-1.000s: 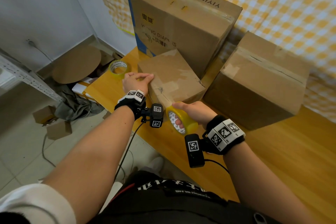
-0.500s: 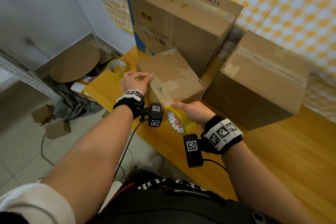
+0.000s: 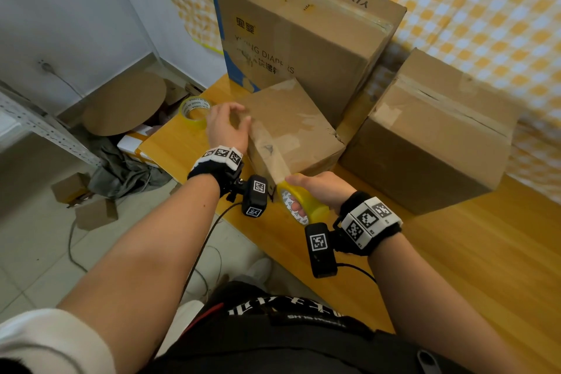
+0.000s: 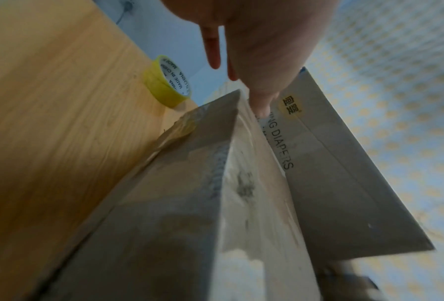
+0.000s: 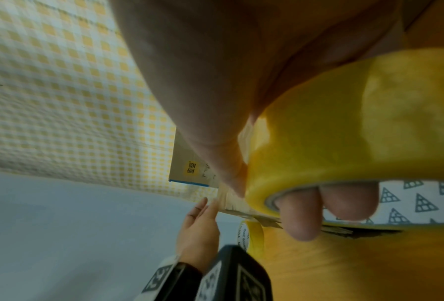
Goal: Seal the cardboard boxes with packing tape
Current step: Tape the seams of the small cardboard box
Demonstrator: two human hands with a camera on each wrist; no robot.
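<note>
Cardboard boxes (image 3: 291, 133): three; tape rolls: two, right hand (image 3: 321, 191) grasping one (image 3: 299, 203); left hand (image 3: 226, 126) released.

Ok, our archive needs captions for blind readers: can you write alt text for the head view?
A person's right hand grips a yellow tape roll at the near corner of a small cardboard box on a wooden table, a strip of tape running up onto the box, while the open left hand is at the box's left edge. Two bigger boxes and a spare roll stand behind.
</note>
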